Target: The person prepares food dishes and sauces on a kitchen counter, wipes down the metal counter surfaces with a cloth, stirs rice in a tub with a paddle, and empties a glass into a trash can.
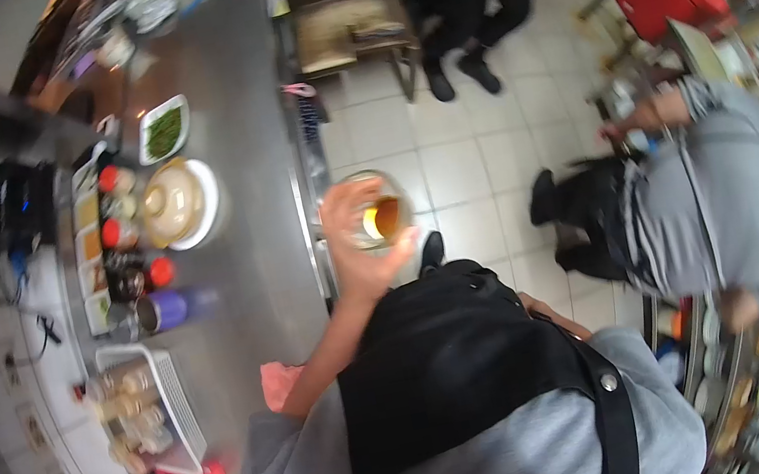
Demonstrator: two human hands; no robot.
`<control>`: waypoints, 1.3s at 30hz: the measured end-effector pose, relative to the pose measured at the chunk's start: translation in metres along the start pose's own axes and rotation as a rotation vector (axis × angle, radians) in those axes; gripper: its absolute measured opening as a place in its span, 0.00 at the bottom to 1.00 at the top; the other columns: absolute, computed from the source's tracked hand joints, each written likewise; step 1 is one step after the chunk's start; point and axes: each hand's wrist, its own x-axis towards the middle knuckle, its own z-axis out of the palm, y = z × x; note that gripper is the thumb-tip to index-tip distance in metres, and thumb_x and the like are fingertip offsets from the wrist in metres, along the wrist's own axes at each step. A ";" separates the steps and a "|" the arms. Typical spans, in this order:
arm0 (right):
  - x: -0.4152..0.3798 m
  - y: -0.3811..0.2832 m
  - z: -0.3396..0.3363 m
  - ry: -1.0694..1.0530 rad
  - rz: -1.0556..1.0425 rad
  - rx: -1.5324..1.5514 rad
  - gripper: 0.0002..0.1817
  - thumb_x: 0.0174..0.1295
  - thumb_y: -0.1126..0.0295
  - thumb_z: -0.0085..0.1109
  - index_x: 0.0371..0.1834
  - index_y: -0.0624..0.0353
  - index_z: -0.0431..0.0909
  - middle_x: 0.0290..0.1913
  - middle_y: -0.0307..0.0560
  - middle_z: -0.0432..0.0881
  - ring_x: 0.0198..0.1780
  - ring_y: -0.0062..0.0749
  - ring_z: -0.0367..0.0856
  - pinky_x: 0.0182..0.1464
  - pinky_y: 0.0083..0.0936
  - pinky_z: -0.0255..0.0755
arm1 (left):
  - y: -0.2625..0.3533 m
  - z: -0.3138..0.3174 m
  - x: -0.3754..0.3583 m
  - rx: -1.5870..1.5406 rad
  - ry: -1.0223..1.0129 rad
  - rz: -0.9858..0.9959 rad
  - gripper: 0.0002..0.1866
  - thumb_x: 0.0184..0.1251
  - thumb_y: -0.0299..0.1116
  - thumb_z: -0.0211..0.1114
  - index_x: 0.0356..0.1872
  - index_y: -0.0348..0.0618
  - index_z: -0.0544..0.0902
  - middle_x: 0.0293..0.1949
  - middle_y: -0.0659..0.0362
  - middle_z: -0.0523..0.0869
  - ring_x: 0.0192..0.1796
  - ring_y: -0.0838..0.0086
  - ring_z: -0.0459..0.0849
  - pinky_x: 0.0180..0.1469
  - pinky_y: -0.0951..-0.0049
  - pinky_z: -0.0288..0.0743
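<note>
Out in front of my body, beside the steel counter's edge, my left hand point(366, 265) is wrapped round a clear glass point(396, 195). Amber liquid point(388, 217) shows inside, with a bright glint on it; the glass is seen from above, over the tiled floor. On my right side only a bit of forearm point(562, 319) shows past the black apron point(453, 366). The fingers of my right hand are hidden there, so what they hold cannot be seen.
The steel counter point(244, 159) bears a lidded beige pot point(173, 200), a dish of chopped greens point(165, 133), red-capped jars point(123, 231) and a white basket point(178, 405) of bottles. A person in grey point(726, 186) bends at right; another person's legs point(473, 17) are ahead.
</note>
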 end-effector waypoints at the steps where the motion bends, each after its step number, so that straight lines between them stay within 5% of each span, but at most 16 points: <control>1: 0.013 -0.008 -0.012 -0.033 -0.051 -0.014 0.29 0.55 0.45 0.62 0.45 0.62 0.85 0.50 0.58 0.85 0.52 0.44 0.85 0.52 0.36 0.77 | 0.009 0.004 0.013 -0.027 -0.005 -0.054 0.36 0.43 0.31 0.77 0.59 0.43 0.74 0.59 0.54 0.74 0.61 0.65 0.74 0.59 0.64 0.75; 2: 0.043 -0.006 -0.028 -0.062 -0.095 -0.056 0.29 0.55 0.45 0.62 0.45 0.62 0.85 0.50 0.58 0.85 0.52 0.44 0.85 0.52 0.36 0.77 | 0.012 0.023 0.016 -0.587 0.129 -0.301 0.40 0.45 0.31 0.78 0.62 0.42 0.69 0.59 0.54 0.73 0.59 0.66 0.77 0.58 0.63 0.74; 4: 0.097 0.001 -0.060 0.035 -0.412 -0.481 0.23 0.56 0.50 0.62 0.42 0.58 0.86 0.47 0.56 0.87 0.52 0.42 0.85 0.51 0.36 0.78 | 0.004 0.024 0.024 -0.584 0.146 -0.333 0.42 0.45 0.30 0.79 0.63 0.40 0.66 0.58 0.53 0.76 0.58 0.66 0.79 0.58 0.64 0.74; 5: 0.120 -0.015 -0.082 -0.053 -0.127 -0.210 0.16 0.54 0.56 0.62 0.39 0.54 0.86 0.42 0.52 0.88 0.47 0.44 0.86 0.49 0.38 0.79 | 0.003 0.022 0.029 -0.557 0.165 -0.344 0.42 0.45 0.30 0.79 0.63 0.40 0.66 0.58 0.54 0.76 0.58 0.67 0.79 0.58 0.64 0.74; 6: 0.152 -0.031 -0.114 -0.142 -0.491 -0.840 0.15 0.54 0.57 0.61 0.39 0.53 0.86 0.36 0.48 0.88 0.41 0.45 0.87 0.46 0.38 0.79 | -0.001 0.018 0.031 -0.539 0.200 -0.361 0.42 0.45 0.30 0.79 0.63 0.40 0.66 0.58 0.54 0.76 0.58 0.67 0.79 0.58 0.64 0.74; 7: 0.181 -0.047 -0.131 -0.102 -0.291 -0.428 0.15 0.59 0.56 0.57 0.38 0.54 0.87 0.34 0.49 0.88 0.39 0.42 0.87 0.46 0.37 0.79 | -0.006 0.008 0.029 -0.295 0.203 -0.293 0.42 0.45 0.31 0.79 0.64 0.41 0.66 0.57 0.54 0.77 0.58 0.65 0.78 0.59 0.62 0.72; 12: 0.069 -0.385 -0.191 -0.258 -0.791 -0.304 0.17 0.63 0.56 0.59 0.30 0.61 0.81 0.26 0.46 0.81 0.28 0.30 0.74 0.34 0.32 0.70 | -0.009 -0.050 -0.015 0.356 0.362 -0.274 0.41 0.45 0.35 0.77 0.64 0.46 0.67 0.57 0.54 0.77 0.61 0.60 0.75 0.60 0.58 0.70; 17: -0.046 -0.548 -0.028 -0.534 -1.851 -0.479 0.11 0.57 0.64 0.59 0.39 0.54 0.84 0.47 0.46 0.84 0.48 0.43 0.82 0.46 0.40 0.76 | 0.033 -0.086 -0.077 0.031 0.822 -0.483 0.48 0.51 0.34 0.76 0.70 0.44 0.55 0.60 0.50 0.72 0.65 0.54 0.73 0.61 0.58 0.73; 18: -0.075 -0.558 0.004 -0.535 -1.881 -0.764 0.19 0.64 0.61 0.56 0.59 0.44 0.78 0.48 0.48 0.81 0.49 0.51 0.80 0.51 0.41 0.75 | 0.042 -0.094 -0.083 0.114 0.867 -0.486 0.48 0.51 0.38 0.77 0.70 0.42 0.55 0.60 0.49 0.72 0.65 0.53 0.73 0.62 0.57 0.73; 19: -0.087 -0.558 0.051 -0.676 -1.701 -0.966 0.22 0.63 0.56 0.58 0.62 0.39 0.76 0.52 0.44 0.82 0.59 0.52 0.76 0.59 0.42 0.72 | 0.049 -0.103 -0.089 0.196 0.904 -0.489 0.48 0.52 0.42 0.78 0.69 0.41 0.56 0.59 0.48 0.73 0.65 0.52 0.73 0.62 0.56 0.73; 22: -0.089 -0.534 0.131 -0.655 -1.985 -0.735 0.26 0.62 0.50 0.57 0.65 0.36 0.74 0.59 0.44 0.79 0.68 0.51 0.70 0.72 0.44 0.59 | 0.059 -0.124 -0.107 0.330 0.956 -0.552 0.50 0.49 0.40 0.79 0.69 0.38 0.56 0.61 0.43 0.71 0.62 0.53 0.74 0.63 0.54 0.70; 24: -0.065 -0.520 0.156 -0.231 -2.282 -0.702 0.28 0.65 0.45 0.50 0.69 0.37 0.70 0.66 0.43 0.74 0.71 0.49 0.66 0.79 0.46 0.42 | 0.057 -0.132 -0.112 0.324 0.913 -0.564 0.51 0.49 0.41 0.79 0.69 0.38 0.55 0.61 0.42 0.70 0.61 0.53 0.75 0.63 0.54 0.70; 28: -0.031 -0.526 0.140 0.092 -2.071 -0.607 0.27 0.70 0.48 0.42 0.68 0.42 0.71 0.70 0.42 0.70 0.71 0.49 0.66 0.81 0.44 0.31 | 0.037 -0.130 -0.113 0.266 0.841 -0.600 0.52 0.49 0.45 0.79 0.69 0.36 0.54 0.60 0.41 0.70 0.61 0.53 0.75 0.64 0.53 0.72; 33: -0.009 -0.550 -0.013 -0.151 -1.763 -0.254 0.23 0.64 0.61 0.53 0.60 0.58 0.78 0.64 0.48 0.76 0.65 0.45 0.73 0.73 0.46 0.57 | -0.004 -0.103 -0.068 0.095 0.609 -0.550 0.49 0.51 0.44 0.76 0.68 0.37 0.56 0.59 0.50 0.74 0.65 0.53 0.73 0.65 0.54 0.71; 36: 0.042 -0.508 -0.130 0.319 -1.432 -0.168 0.13 0.61 0.70 0.54 0.46 0.60 0.82 0.48 0.57 0.83 0.51 0.51 0.82 0.53 0.40 0.77 | -0.036 -0.081 -0.022 0.441 0.078 -0.337 0.49 0.49 0.39 0.75 0.70 0.39 0.55 0.59 0.52 0.72 0.65 0.56 0.72 0.67 0.59 0.68; 39: 0.150 -0.383 -0.211 0.626 -0.798 0.245 0.14 0.63 0.71 0.50 0.46 0.63 0.84 0.49 0.58 0.84 0.53 0.53 0.80 0.58 0.39 0.73 | -0.036 -0.029 0.069 0.593 -0.125 -0.166 0.49 0.48 0.35 0.75 0.70 0.38 0.54 0.59 0.52 0.71 0.65 0.56 0.73 0.66 0.60 0.69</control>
